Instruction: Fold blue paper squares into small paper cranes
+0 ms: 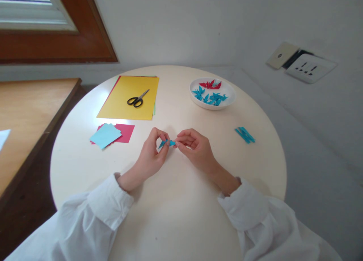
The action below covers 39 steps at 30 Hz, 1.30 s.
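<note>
A small folded blue paper piece point(167, 143) is held between both hands above the middle of the round cream table point(176, 215). My left hand point(151, 155) pinches its left end, fingers curled. My right hand point(194, 147) pinches its right end with thumb and fingertips. Both wrists rest near the tabletop, in white sleeves.
A white plate point(228, 101) of several blue and red folded paper figures sits at the back right. A folded blue piece point(245, 135) lies to the right. Black scissors point(137, 99) rest on yellow paper point(124, 106). Light blue point(104, 135) and red point(126, 132) squares lie left. A wooden desk point(25, 117) stands left.
</note>
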Each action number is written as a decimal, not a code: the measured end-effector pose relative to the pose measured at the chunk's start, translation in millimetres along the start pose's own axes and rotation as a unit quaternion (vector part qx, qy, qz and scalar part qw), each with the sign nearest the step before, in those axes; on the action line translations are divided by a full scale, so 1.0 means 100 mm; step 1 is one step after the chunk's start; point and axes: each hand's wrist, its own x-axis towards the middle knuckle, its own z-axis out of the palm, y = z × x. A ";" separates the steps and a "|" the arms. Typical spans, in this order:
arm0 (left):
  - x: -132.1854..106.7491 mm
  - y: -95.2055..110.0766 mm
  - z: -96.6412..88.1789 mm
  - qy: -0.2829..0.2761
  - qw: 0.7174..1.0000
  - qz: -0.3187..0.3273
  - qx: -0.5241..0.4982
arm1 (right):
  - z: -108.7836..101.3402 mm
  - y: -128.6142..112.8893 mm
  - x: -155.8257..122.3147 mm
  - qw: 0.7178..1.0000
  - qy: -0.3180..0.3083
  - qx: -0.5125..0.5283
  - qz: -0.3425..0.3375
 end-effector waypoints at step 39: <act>-0.01 0.05 0.03 0.009 0.999 0.026 0.021 | 0.04 0.05 0.00 0.994 0.032 -0.064 -0.084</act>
